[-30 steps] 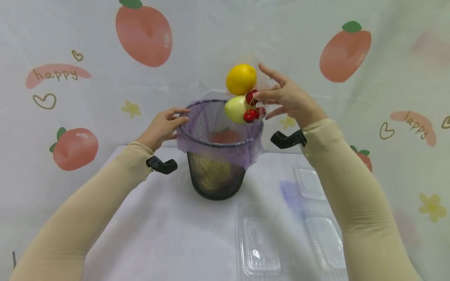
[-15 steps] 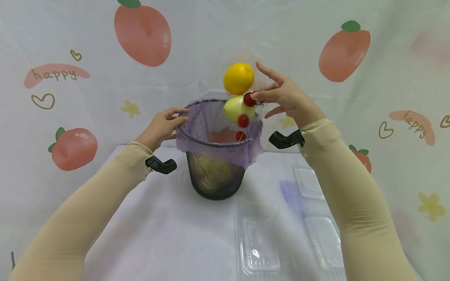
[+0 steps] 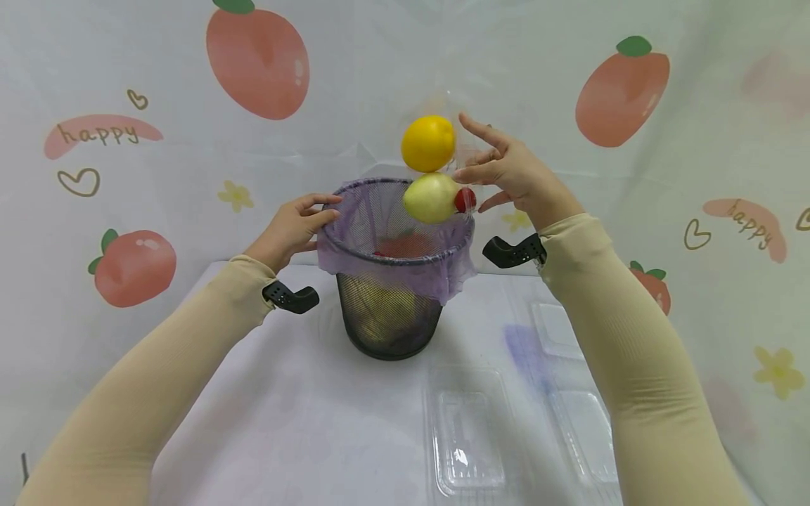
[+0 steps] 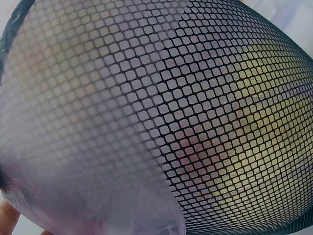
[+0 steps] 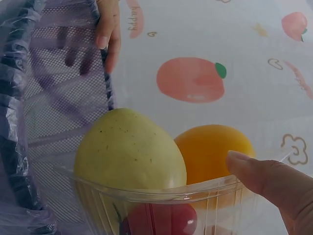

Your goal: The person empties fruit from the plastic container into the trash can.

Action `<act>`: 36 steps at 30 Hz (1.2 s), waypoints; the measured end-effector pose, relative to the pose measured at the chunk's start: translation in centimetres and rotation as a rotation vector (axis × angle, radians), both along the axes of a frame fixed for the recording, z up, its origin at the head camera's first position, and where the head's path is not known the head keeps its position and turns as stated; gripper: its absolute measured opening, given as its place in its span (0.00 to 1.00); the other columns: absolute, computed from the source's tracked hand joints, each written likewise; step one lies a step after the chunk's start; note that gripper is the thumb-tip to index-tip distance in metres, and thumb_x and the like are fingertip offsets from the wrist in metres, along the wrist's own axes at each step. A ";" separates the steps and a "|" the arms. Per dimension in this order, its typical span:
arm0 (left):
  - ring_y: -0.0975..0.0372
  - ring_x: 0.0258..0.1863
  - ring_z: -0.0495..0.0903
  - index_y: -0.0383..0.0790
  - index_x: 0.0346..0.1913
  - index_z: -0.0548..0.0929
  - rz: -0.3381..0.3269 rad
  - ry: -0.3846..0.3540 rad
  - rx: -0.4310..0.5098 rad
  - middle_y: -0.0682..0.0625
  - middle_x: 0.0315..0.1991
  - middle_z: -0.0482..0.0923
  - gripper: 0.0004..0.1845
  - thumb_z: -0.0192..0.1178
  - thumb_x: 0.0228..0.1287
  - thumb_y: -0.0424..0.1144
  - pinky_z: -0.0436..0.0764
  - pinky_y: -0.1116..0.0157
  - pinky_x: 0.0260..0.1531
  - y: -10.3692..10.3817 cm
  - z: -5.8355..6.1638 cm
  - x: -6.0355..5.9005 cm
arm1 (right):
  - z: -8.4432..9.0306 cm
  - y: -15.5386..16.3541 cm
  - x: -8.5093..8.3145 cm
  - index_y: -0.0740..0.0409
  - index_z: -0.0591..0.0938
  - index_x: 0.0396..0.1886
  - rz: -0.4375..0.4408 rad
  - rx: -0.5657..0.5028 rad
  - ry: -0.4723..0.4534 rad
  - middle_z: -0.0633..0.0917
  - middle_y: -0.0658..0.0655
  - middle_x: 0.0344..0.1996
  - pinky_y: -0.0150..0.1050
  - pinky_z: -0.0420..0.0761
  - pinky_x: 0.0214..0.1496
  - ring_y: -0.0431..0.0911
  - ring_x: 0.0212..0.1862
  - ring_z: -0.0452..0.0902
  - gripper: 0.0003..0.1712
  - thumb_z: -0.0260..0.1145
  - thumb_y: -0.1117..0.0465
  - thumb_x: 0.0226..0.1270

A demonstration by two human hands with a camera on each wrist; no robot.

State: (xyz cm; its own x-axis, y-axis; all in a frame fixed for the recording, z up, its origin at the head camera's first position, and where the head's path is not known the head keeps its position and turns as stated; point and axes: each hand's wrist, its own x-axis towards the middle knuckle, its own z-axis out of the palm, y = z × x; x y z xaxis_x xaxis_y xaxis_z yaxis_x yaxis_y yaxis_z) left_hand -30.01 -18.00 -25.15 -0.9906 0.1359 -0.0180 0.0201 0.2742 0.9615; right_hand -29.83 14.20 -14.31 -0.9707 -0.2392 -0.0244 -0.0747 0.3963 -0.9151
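white table (image 3: 285,422) carries a mesh bin (image 3: 387,316) and clear plastic trays (image 3: 468,436).

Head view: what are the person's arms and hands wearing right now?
Both arms are covered by snug beige sleeves that end at the wrists. The left hand and right hand are bare, with no gloves or rings visible. A small black camera mount juts from the left wrist, and a matching one from the right.
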 end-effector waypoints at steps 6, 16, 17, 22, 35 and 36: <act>0.59 0.53 0.70 0.49 0.69 0.69 -0.002 -0.003 -0.002 0.47 0.58 0.67 0.25 0.54 0.72 0.45 0.72 0.50 0.63 0.0 0.0 -0.1 | 0.0 0.0 -0.1 0.13 0.58 0.68 0.006 0.017 0.027 0.73 0.51 0.50 0.57 0.82 0.49 0.53 0.61 0.68 0.48 0.71 0.61 0.62; 0.60 0.51 0.68 0.51 0.69 0.69 0.003 -0.006 -0.014 0.48 0.58 0.67 0.24 0.54 0.72 0.46 0.72 0.50 0.63 -0.1 0.0 -0.1 | -0.4 0.3 -0.5 0.10 0.57 0.67 -0.001 0.046 0.045 0.65 0.61 0.66 0.63 0.77 0.56 0.56 0.66 0.65 0.49 0.71 0.61 0.61; 0.59 0.51 0.68 0.51 0.69 0.69 0.000 -0.007 -0.014 0.48 0.58 0.67 0.25 0.54 0.72 0.46 0.72 0.50 0.63 -0.1 0.0 -0.1 | -0.5 0.4 -0.5 0.10 0.57 0.67 -0.005 0.029 0.045 0.65 0.60 0.65 0.62 0.77 0.56 0.55 0.66 0.66 0.49 0.71 0.62 0.61; 0.57 0.52 0.67 0.52 0.69 0.69 -0.004 -0.012 -0.019 0.47 0.60 0.67 0.25 0.54 0.72 0.47 0.72 0.50 0.64 -0.1 0.1 0.0 | 0.0 1.0 -0.4 0.10 0.57 0.66 -0.010 -0.078 0.047 0.73 0.50 0.46 0.51 0.86 0.44 0.53 0.65 0.67 0.49 0.71 0.62 0.61; 0.57 0.53 0.66 0.52 0.70 0.68 0.003 -0.012 -0.026 0.45 0.63 0.65 0.25 0.54 0.72 0.47 0.71 0.49 0.64 -0.2 0.1 0.0 | -0.4 5.4 0.4 0.13 0.60 0.68 0.016 -0.546 -0.131 0.49 0.51 0.74 0.55 0.85 0.42 0.59 0.70 0.53 0.42 0.65 0.61 0.68; 0.57 0.53 0.66 0.52 0.70 0.69 0.005 -0.012 -0.027 0.45 0.63 0.65 0.25 0.54 0.72 0.47 0.71 0.50 0.64 -0.2 0.1 0.0 | -0.6 5.8 0.4 0.14 0.61 0.68 0.023 -0.572 -0.135 0.51 0.52 0.73 0.54 0.86 0.42 0.58 0.67 0.57 0.41 0.64 0.60 0.68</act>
State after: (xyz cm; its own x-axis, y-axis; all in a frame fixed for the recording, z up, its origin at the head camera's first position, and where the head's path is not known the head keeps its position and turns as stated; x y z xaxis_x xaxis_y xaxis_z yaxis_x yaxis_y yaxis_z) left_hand -30.00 -18.18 -25.06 -0.9909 0.1303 -0.0336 0.0071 0.3005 0.9538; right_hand -29.42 20.04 -14.93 -0.9624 -0.2715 -0.0082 0.0546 -0.1639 -0.9850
